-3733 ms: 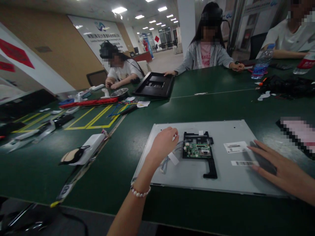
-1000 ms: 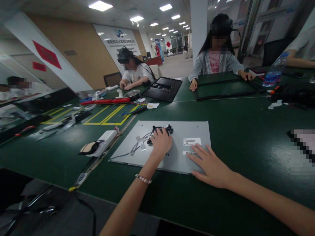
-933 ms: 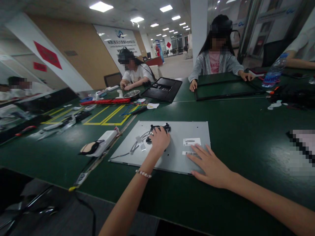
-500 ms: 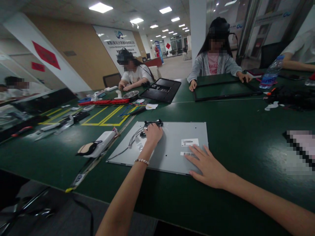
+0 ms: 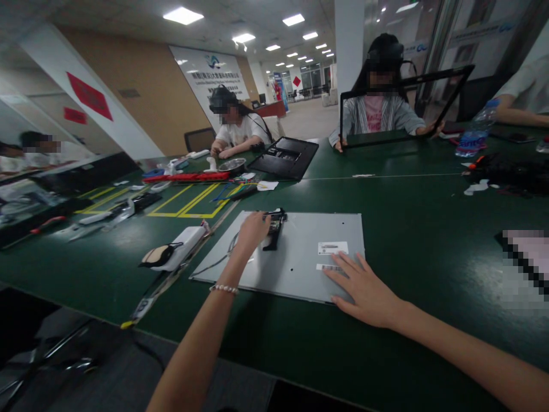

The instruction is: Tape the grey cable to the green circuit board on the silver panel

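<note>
The green tabletop (image 5: pixel 407 229) carries a grey metal panel (image 5: pixel 309 269) at frame centre. The panel is probably thin, stiff and apt to slide. The right hand (image 5: pixel 364 289) lies open and flat on its lower right corner. The left hand (image 5: pixel 253 229) is closed on the black bracket (image 5: pixel 274 228) at the panel's upper left edge. The bracket looks light and fragile: grip its frame, not the cables (image 5: pixel 221 260).

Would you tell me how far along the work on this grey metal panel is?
Done: the metal panel lies flat on the table, its middle bare except two labels. In hand: the left hand grips the black bracket near the far edge; the right hand rests flat on the panel. Left: bracket and cables are not yet off the panel.
</note>
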Tool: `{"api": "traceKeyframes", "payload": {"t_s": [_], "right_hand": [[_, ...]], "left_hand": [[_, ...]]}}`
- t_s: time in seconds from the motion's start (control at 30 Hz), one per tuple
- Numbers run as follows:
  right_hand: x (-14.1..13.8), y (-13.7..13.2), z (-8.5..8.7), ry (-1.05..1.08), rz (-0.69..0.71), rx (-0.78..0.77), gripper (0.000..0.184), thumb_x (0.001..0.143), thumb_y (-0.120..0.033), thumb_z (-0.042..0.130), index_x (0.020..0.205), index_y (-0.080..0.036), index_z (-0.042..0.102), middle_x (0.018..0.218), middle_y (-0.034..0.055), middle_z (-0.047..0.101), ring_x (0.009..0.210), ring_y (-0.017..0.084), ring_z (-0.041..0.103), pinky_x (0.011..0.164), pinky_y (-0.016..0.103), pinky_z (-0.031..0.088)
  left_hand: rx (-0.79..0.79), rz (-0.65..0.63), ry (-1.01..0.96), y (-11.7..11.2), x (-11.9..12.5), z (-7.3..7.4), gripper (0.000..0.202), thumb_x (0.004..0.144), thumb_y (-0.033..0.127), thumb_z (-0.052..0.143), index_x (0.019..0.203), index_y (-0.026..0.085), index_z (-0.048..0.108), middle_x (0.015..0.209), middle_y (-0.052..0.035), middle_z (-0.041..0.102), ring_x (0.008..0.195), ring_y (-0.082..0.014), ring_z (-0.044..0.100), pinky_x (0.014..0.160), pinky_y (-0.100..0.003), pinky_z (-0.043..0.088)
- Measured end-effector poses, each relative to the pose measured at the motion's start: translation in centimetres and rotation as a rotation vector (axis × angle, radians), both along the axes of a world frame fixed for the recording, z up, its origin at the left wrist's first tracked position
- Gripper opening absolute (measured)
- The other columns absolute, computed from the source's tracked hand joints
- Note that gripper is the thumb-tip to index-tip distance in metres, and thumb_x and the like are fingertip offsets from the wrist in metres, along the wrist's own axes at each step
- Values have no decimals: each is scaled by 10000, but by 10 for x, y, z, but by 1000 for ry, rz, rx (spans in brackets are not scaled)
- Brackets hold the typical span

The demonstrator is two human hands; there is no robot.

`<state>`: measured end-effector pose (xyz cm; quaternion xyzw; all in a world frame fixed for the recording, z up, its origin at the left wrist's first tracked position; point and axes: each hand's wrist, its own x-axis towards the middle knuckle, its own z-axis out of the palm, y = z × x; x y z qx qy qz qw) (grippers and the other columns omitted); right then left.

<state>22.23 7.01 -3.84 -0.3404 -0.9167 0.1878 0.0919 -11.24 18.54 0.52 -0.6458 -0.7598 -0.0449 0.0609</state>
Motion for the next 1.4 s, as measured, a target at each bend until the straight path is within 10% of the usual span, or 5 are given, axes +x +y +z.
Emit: {"api": "traceKeyframes", "payload": {"t_s": [0.3,0.7,0.93,1.23,1.4], "right_hand": [[1,0,-1,-10,-8,-24,673,927,-634,298,1498,-277,295,1598,78,169,1457,290,98,1147,573,77],[-1,-1,-3,-1,-18,-39,665,929,-629,308,1501,-291,283,1602,63,153,1458,297,83,1147,581,52],[-2,-1,2,-14,-19,-60,661,932,-615,319,1499,-276,295,1602,70,153,1459,291,88,1155,556,35],[-2,-2,2,-15,-16,-70,656,935,-613,315,1500,-281,291,1603,70,143,1460,293,71,1154,556,11],[-2,-1,4,-16,-22,-86,663,933,-630,297,1502,-290,283,1606,64,132,1460,292,68,1155,552,9]], "left_hand": [[-260,45,-102,-27,-92,23,391,723,402,549,1005,179,703,1018,-67,716,908,-229,648,773,-248,463],[-229,9,-239,-26,-93,39,368,677,404,533,910,179,708,937,-36,720,861,-211,635,747,-246,462],[-410,-42,-300,-17,-95,24,233,574,334,602,721,191,714,753,-19,713,740,-203,623,672,-253,452],[-99,129,-733,22,-109,66,160,611,202,692,747,120,707,603,8,623,554,-95,504,552,-208,418],[187,228,-840,64,-88,36,208,691,153,629,880,75,664,649,-26,621,596,-116,589,639,-254,523]]}}
